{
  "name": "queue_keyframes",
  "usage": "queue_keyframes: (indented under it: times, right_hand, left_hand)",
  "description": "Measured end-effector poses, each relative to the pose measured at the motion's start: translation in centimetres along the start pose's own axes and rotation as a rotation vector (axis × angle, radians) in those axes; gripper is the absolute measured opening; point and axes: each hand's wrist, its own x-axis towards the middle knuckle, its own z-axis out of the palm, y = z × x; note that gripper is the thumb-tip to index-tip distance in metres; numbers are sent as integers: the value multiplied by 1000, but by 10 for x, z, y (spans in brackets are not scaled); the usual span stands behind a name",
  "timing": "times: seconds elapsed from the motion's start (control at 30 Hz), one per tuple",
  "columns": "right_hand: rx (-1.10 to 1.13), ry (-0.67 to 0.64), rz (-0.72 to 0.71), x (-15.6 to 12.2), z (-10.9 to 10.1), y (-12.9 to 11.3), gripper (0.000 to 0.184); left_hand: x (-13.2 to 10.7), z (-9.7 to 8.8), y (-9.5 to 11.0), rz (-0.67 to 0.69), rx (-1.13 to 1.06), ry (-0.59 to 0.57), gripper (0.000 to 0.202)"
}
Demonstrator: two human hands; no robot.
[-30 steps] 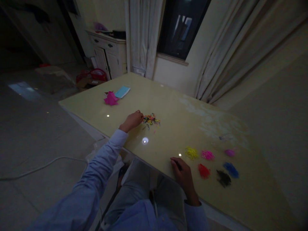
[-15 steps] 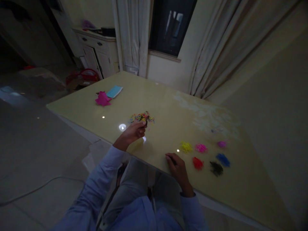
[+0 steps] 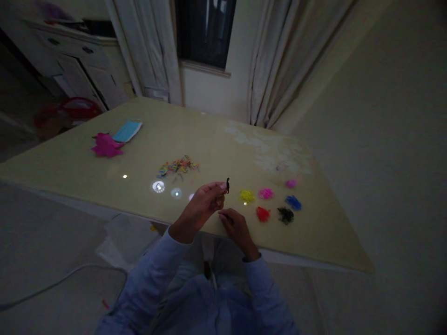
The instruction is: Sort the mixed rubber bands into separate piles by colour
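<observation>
My left hand (image 3: 206, 201) is raised over the table's near side, thumb and fingers pinching a small black rubber band (image 3: 228, 185). Just below and to its right, at the table edge, my right hand (image 3: 236, 227) has its fingers curled closed; whether anything is in them is hidden. A mixed heap of coloured rubber bands (image 3: 179, 166) lies behind and left of my left hand. Sorted small piles lie to the right: yellow bands (image 3: 247, 196), pink bands (image 3: 266, 193), red bands (image 3: 263, 214), black bands (image 3: 286, 215) and blue bands (image 3: 293, 202).
A purple-pink pile (image 3: 291, 184) sits beyond the blue one. On the table's far left lie a crumpled magenta piece (image 3: 106, 145) and a light-blue packet (image 3: 127, 131). The pale glossy table (image 3: 209, 135) reflects lamp light. Behind it hang curtains (image 3: 275, 60).
My left hand has left the mixed heap and moved right with a black rubber band, now close to my right hand. The view has turned to the right.
</observation>
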Motion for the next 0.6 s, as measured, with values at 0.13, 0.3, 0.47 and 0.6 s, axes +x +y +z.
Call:
queue_keyframes:
  times: [0.13, 0.3, 0.47, 0.6]
  right_hand:
    - [-69, 26, -19, -1, 5, 6, 20]
    - [-133, 20, 19, -3, 10, 13, 26]
    - [-139, 14, 8, -3, 7, 9, 21]
    - [-196, -56, 20, -7, 8, 11, 13]
  left_hand:
    - [3, 29, -11, -9, 74, -39, 34]
    - [4, 52, -15, -13, 138, -50, 37]
    - [16, 57, -24, 44, 265, -43, 35]
    - [45, 63, -47, 224, 614, -23, 25]
